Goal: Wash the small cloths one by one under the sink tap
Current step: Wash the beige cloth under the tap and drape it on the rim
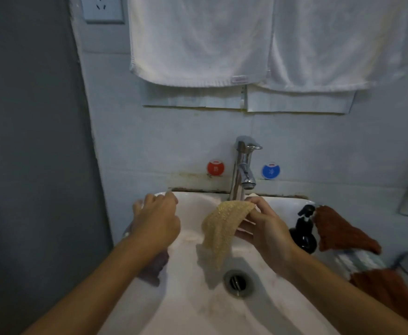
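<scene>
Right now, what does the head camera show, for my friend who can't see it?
The right hand pinches a tan waffle-textured cloth under the chrome tap, over a white ceramic sink. The left hand hovers at the sink's left rim. Rust-brown cloths wait on the right.

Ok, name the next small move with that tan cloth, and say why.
Probably lift the tap lever with the free left hand: the right hand holds the tan cloth below the spout, yet no water shows.
</scene>
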Demonstrator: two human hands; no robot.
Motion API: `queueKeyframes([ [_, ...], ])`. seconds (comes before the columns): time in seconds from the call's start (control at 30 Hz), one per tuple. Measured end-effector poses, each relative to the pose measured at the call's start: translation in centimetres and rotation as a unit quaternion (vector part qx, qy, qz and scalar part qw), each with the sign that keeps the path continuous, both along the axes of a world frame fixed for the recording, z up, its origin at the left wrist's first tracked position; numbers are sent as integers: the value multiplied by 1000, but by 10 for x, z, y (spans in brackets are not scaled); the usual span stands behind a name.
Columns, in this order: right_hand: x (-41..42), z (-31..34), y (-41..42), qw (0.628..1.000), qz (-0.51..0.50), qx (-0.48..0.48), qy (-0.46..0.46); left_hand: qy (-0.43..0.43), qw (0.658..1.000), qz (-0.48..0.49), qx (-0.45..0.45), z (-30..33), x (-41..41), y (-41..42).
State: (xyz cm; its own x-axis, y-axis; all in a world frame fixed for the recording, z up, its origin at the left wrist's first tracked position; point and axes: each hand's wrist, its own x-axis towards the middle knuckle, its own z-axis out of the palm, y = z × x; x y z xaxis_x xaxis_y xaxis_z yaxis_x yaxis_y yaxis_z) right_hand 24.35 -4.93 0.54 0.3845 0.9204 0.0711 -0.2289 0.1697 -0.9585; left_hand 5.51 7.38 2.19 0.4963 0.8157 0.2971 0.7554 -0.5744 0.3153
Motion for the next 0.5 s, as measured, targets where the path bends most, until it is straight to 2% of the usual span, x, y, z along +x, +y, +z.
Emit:
queueKeyframes([
  [0.03,6,0,-4,1000,6,4,7,-70,996,14,-59,3,17,-3],
  [0.07,12,0,-6,1000,10,10,8,-144,977,13,-157,6,34,-7],
  [0.13,19,-1,-8,1000,4,25,-2,-229,909,-3,-349,9,62,-17],
  [0.2,24,-1,-8,998,-16,44,-29,-284,847,-7,-450,2,79,-27],
  [0.27,28,-2,-7,992,-55,60,-96,-343,824,-5,-450,-9,88,-31],
  [0.33,31,-4,-7,979,-93,72,-165,-378,826,7,-418,-19,91,-30],
  [0.43,35,-9,-8,949,-141,82,-268,-380,832,-7,-404,-24,92,-28],
  [0.5,35,-8,-9,938,-152,95,-298,-361,843,-24,-399,-27,90,-29],
])
